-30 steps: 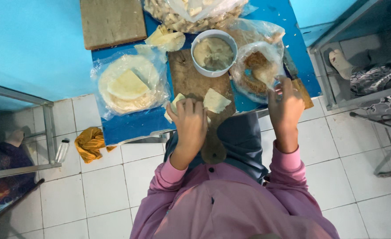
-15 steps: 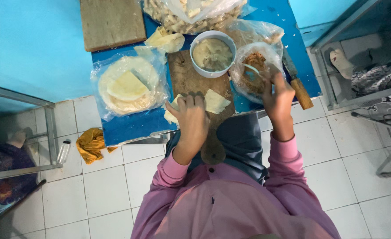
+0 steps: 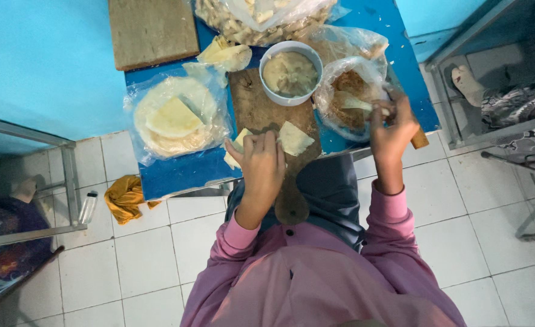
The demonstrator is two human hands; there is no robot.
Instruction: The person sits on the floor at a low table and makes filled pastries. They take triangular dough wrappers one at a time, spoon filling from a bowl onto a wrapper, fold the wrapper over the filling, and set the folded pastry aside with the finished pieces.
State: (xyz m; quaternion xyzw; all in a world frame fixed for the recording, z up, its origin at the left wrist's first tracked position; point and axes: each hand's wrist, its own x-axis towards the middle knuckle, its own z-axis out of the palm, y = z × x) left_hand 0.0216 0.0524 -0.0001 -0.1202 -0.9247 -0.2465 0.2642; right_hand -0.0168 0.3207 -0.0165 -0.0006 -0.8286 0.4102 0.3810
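Observation:
My left hand (image 3: 260, 163) rests on a pale dough wrapper (image 3: 294, 138) lying on the wooden cutting board (image 3: 256, 108), its fingers curled over the sheet's left part. My right hand (image 3: 392, 124) grips a spoon (image 3: 357, 103) whose bowl dips into brown filling inside a clear plastic bag (image 3: 347, 91). A white bowl (image 3: 291, 72) of beige paste stands at the board's far end. Left of the board, a stack of round wrappers (image 3: 172, 118) lies in open plastic.
A blue table (image 3: 177, 172) carries everything. A bag of folded pastries (image 3: 261, 18) and a wooden block (image 3: 152, 30) sit at the far edge. A knife handle (image 3: 420, 140) pokes out by my right hand. On the tiled floor lies a yellow cloth (image 3: 125, 198).
My right hand moved from the knife at the table's edge up into the filling bag and now holds the spoon. My left hand stayed on the wrapper.

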